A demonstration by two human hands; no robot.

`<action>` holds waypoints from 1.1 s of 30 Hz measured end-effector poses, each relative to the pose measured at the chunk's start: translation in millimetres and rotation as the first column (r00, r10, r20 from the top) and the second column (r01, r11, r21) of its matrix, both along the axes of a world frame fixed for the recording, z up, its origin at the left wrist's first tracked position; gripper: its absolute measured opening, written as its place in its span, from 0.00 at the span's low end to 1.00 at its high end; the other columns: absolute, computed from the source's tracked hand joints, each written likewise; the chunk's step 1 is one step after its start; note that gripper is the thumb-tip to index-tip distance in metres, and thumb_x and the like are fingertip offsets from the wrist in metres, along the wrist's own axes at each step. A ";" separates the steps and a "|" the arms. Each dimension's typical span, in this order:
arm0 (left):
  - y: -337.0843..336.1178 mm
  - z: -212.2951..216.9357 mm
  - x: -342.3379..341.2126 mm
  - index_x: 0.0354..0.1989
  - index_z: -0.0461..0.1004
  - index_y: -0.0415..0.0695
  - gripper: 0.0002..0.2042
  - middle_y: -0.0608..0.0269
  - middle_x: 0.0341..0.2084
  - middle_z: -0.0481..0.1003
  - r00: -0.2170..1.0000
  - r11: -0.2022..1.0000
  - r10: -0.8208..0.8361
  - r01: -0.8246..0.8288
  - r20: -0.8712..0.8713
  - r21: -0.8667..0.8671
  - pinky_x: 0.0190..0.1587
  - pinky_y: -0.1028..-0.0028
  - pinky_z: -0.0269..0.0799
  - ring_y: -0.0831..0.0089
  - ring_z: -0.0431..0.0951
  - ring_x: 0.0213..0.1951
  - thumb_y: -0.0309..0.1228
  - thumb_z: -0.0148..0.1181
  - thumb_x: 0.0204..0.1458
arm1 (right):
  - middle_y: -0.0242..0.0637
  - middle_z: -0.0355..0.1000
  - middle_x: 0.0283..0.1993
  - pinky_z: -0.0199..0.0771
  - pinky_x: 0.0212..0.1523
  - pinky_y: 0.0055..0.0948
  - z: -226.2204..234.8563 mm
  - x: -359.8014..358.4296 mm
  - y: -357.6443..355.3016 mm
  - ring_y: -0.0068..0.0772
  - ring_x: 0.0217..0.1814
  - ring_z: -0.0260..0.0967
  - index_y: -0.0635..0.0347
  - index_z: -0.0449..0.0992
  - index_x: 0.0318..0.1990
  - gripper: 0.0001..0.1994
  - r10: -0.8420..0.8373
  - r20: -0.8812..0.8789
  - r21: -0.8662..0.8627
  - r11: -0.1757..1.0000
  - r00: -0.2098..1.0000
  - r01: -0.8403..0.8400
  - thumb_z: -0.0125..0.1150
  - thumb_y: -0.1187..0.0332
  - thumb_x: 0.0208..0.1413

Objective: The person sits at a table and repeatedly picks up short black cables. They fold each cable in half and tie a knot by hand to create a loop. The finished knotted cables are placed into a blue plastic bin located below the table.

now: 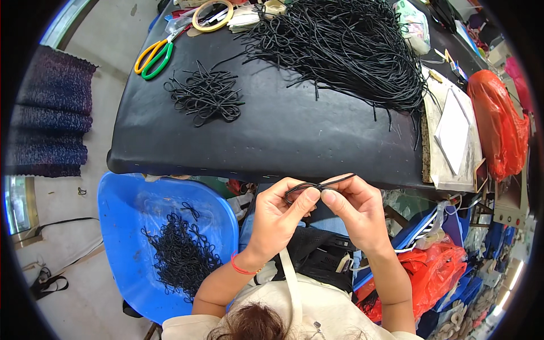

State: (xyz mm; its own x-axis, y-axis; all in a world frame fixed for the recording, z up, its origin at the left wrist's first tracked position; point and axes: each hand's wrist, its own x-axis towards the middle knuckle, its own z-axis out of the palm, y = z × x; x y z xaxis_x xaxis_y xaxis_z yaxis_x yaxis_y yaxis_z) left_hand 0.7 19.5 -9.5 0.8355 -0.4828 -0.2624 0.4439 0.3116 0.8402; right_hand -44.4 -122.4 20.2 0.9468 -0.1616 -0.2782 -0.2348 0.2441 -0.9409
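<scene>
Both hands meet just off the front edge of the black table, pinching one black cord (303, 186) between thumbs and fingers. My left hand (281, 209) grips the looped side, and a loop shows past its fingertips. In my right hand (357, 211) is the other side, with a loose end sticking out above the fingers. Where the thumbs come together the cord crosses itself; the fingertips partly hide that spot. On the table lie a small pile of looped black cords (207, 95) and, farther back, a large heap of long black cords (345, 51).
Scissors with orange and green handles (154, 58) and a tape roll (212, 14) lie at the table's far left. A blue tub (122, 226) holding several knotted cords stands below left. To the right are a pale board (450, 130) and red plastic bags (496, 124).
</scene>
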 end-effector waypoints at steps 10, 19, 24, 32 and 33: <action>-10.1 -0.2 1.9 0.36 0.71 0.40 0.07 0.67 0.29 0.73 0.979 0.979 0.121 -0.144 -0.163 -0.142 0.37 0.81 0.66 0.80 0.72 0.33 0.30 0.55 0.53 | 0.33 0.70 0.39 0.66 0.41 0.18 -2.5 -3.0 2.3 0.17 0.39 0.65 0.66 0.68 0.43 0.10 0.050 -0.098 0.088 0.995 0.994 -0.042 0.55 0.74 0.55; 5.3 9.6 20.6 0.39 0.74 0.37 0.09 0.64 0.30 0.76 0.975 0.974 -0.216 0.211 -0.059 -0.079 0.36 0.80 0.69 0.80 0.73 0.32 0.29 0.55 0.54 | 0.30 0.68 0.33 0.67 0.34 0.18 9.9 10.8 -10.1 0.16 0.34 0.65 0.66 0.69 0.40 0.09 -0.058 0.123 -0.358 0.929 0.991 0.099 0.57 0.72 0.54; 7.6 11.1 18.2 0.37 0.74 0.35 0.08 0.63 0.28 0.75 0.969 0.968 -0.243 0.239 -0.050 -0.079 0.37 0.79 0.70 0.80 0.73 0.32 0.27 0.54 0.54 | 0.31 0.69 0.32 0.66 0.30 0.16 7.9 18.0 1.1 0.15 0.30 0.65 0.66 0.69 0.37 0.07 0.040 0.054 -0.070 0.997 0.998 -0.036 0.52 0.70 0.58; 6.0 6.2 6.1 0.37 0.73 0.36 0.08 0.60 0.32 0.75 0.966 0.974 -0.177 0.145 -0.186 -0.172 0.40 0.75 0.73 0.76 0.75 0.36 0.28 0.52 0.55 | 0.34 0.71 0.32 0.68 0.32 0.17 -3.8 9.5 8.1 0.15 0.31 0.65 0.64 0.66 0.34 0.09 -0.095 0.056 -0.113 0.989 0.994 0.101 0.47 0.67 0.61; 6.1 7.4 6.1 0.37 0.73 0.36 0.08 0.60 0.33 0.75 0.966 0.973 -0.182 0.150 -0.186 -0.177 0.40 0.75 0.73 0.76 0.75 0.36 0.28 0.52 0.55 | 0.34 0.71 0.32 0.68 0.32 0.17 -4.1 9.8 7.8 0.15 0.31 0.65 0.64 0.66 0.34 0.09 -0.102 0.048 -0.101 0.989 0.994 0.107 0.46 0.66 0.61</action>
State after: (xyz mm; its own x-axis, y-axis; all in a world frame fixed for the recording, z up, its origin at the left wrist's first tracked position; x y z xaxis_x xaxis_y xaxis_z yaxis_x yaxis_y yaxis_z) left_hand 6.8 25.5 -2.1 0.6787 -0.6595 -0.3232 0.6540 0.3425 0.6745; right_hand -34.5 -114.6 16.1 0.9338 -0.2859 -0.2150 -0.1727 0.1662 -0.9709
